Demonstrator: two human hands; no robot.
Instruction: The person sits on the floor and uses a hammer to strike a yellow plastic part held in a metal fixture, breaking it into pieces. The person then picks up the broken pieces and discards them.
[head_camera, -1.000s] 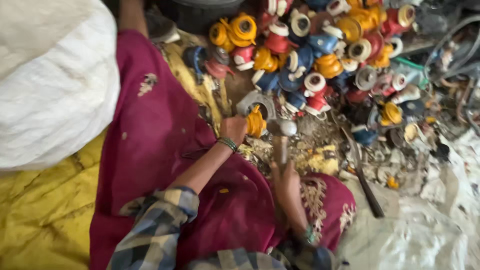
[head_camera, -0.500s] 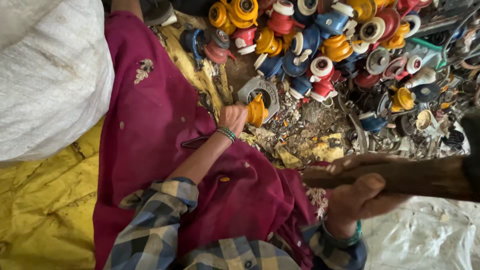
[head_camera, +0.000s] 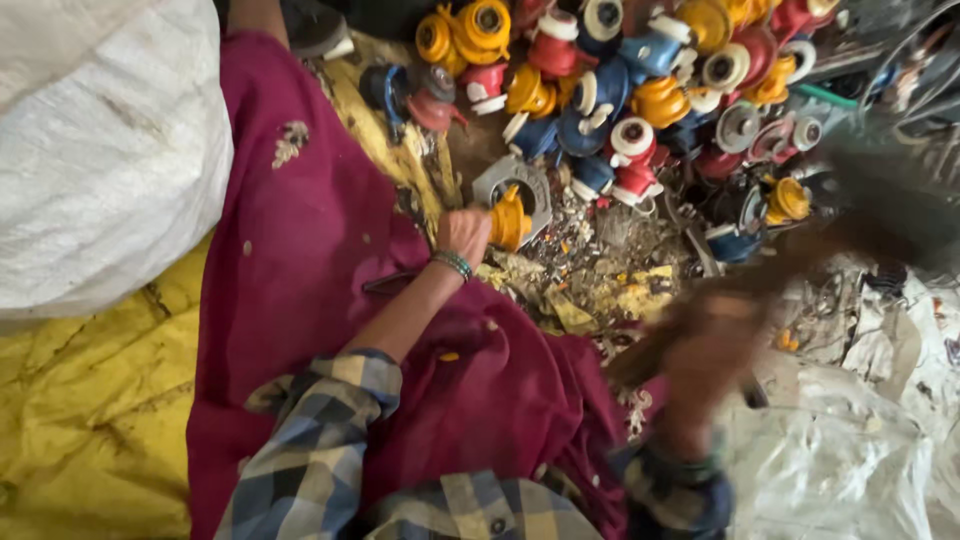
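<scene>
The left hand (head_camera: 463, 232) grips a yellow spool (head_camera: 510, 220) held against a grey metal ring (head_camera: 520, 180). Just beyond the ring lies a heap of spools (head_camera: 640, 90), red, blue and yellow. Right of the ring, the blurred right hand (head_camera: 705, 350) is closed around a dark handle (head_camera: 800, 260).

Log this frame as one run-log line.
left hand: grips yellow spool on grey metal ring | right hand: blurred, raised, gripping hammer handle | spool pile behind
</scene>
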